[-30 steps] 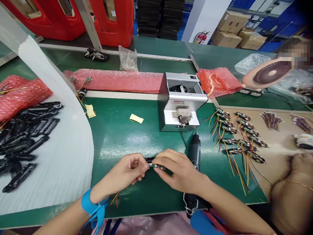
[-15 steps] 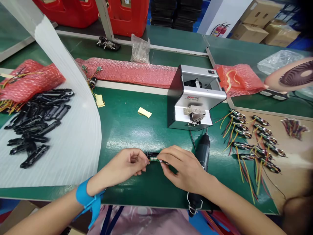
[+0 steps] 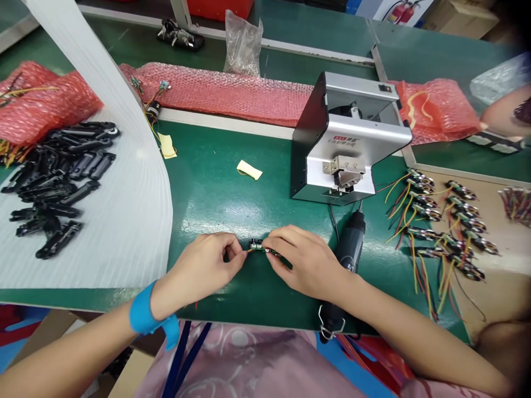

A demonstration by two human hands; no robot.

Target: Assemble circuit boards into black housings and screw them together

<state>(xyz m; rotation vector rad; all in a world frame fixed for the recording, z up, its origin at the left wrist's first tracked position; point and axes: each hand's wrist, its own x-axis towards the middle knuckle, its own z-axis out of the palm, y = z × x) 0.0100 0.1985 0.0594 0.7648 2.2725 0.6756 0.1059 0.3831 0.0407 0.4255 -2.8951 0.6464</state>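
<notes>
My right hand (image 3: 305,260) grips a small green circuit board in a black housing (image 3: 257,245) between thumb and fingers, covering its right end. My left hand (image 3: 209,258), with a blue band on the wrist, is closed in a pinch at the left end of the board. Thin wires (image 3: 249,250), orange or yellow, run from the board into the left fingertips. Both hands are just above the green tabletop (image 3: 207,215). A dark electric screwdriver (image 3: 352,240) lies beside my right hand, partly under the forearm.
Behind my right hand stands a silver screw feeder (image 3: 352,138). Wired board assemblies (image 3: 431,232) lie in rows at right. Black plastic housings (image 3: 62,193) are piled on white foam sheet (image 3: 136,237) at left. Pink bubble wrap (image 3: 215,94) stretches along the back. A yellow paper piece (image 3: 249,169) lies mid-table.
The camera view has tilted down and shifted. My left fingers have drawn slightly away from the board, and the wires between them show more. The right hand keeps its grip.
</notes>
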